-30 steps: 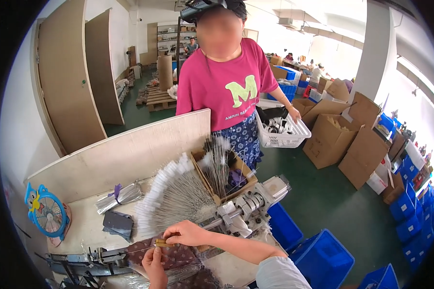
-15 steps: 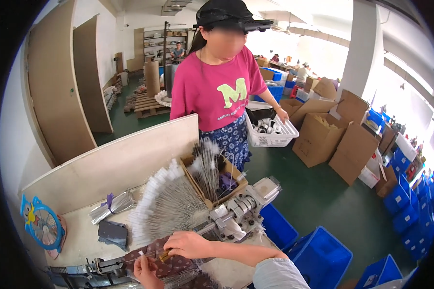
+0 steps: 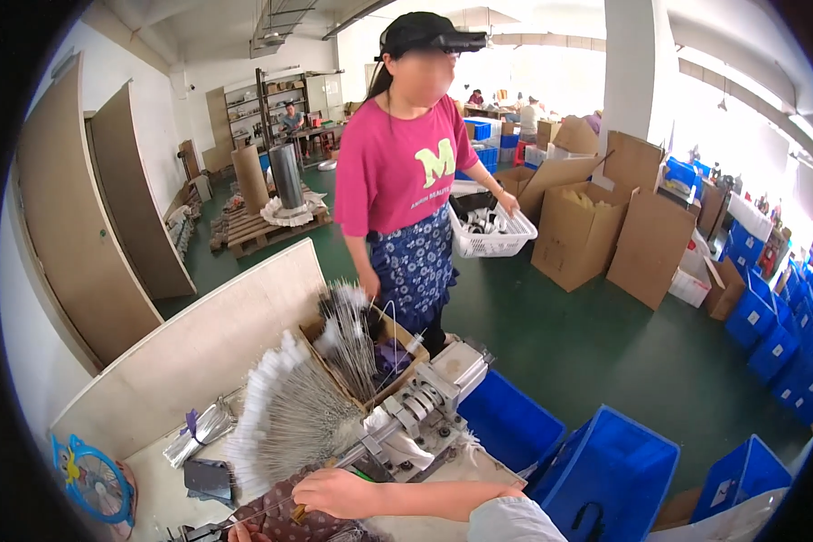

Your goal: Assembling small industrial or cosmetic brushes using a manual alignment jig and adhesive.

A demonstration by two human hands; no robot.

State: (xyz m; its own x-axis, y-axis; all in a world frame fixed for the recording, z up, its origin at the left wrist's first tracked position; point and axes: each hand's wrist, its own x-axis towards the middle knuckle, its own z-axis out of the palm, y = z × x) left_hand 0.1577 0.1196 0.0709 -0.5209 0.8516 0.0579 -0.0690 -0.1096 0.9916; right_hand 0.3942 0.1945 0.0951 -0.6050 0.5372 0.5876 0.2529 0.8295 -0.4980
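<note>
My right hand (image 3: 336, 494) is closed around a small brass-coloured piece (image 3: 298, 513), above brown dotted cloth (image 3: 275, 508). At the lower edge, my left hand (image 3: 246, 531) pinches a thin metal wire (image 3: 260, 513) that runs toward the right hand; much of this hand is cut off. Just beyond lies a wide fan of thin wire brushes (image 3: 285, 425) with white bristle ends. To the right of the fan stands a metal bench machine (image 3: 420, 411) with a shaft and clamps.
A carton (image 3: 397, 384) of wire brushes stands behind the fan. A blue toy-shaped fan (image 3: 95, 479) and a tied wire bundle (image 3: 199, 431) are at left. Blue bins (image 3: 605, 479) stand right of the bench. A person (image 3: 402, 154) holding a white basket (image 3: 492, 239) stands across the bench.
The view has tilted up, so my hands sit lower in the picture. The person across has turned toward the right, and their other arm now hangs in sight beside the carton.
</note>
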